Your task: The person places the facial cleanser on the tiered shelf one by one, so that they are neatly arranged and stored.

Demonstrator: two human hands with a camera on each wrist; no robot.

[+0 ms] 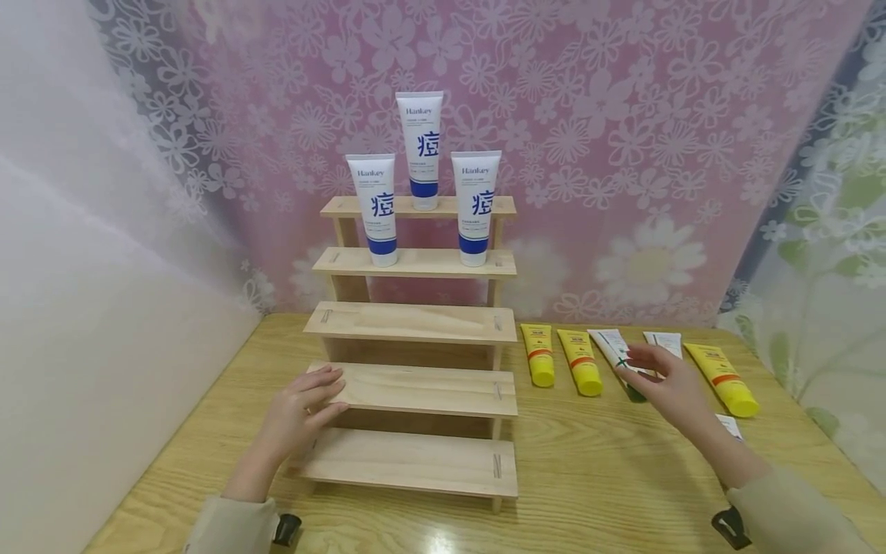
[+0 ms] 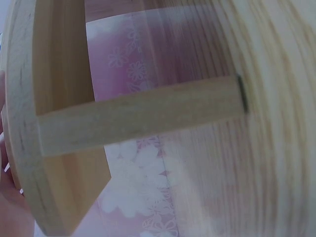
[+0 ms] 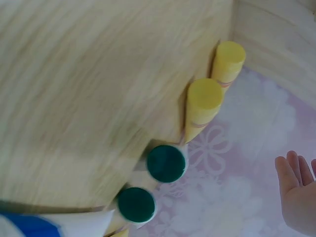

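My left hand [image 1: 304, 404] rests on the left end of the second-lowest step of a wooden stepped rack [image 1: 415, 319], its fingers lying over the board. Only a sliver of that hand shows at the edge of the left wrist view, beside a board. My right hand [image 1: 671, 388] hovers over a white tube with a green cap [image 1: 612, 350], fingers loosely bent and holding nothing. The right wrist view shows the hand apart from two green caps [image 3: 166, 163]. A second white tube [image 1: 663, 341] lies partly hidden behind the hand.
Three white tubes with blue bands [image 1: 418, 146] stand on the rack's upper two steps. Yellow tubes [image 1: 538, 354] lie on the wooden table [image 1: 588, 477] right of the rack, one beyond my right hand. Another white-and-blue tube [image 3: 84, 224] lies near my right forearm. Floral curtain [image 1: 602, 154] hangs behind.
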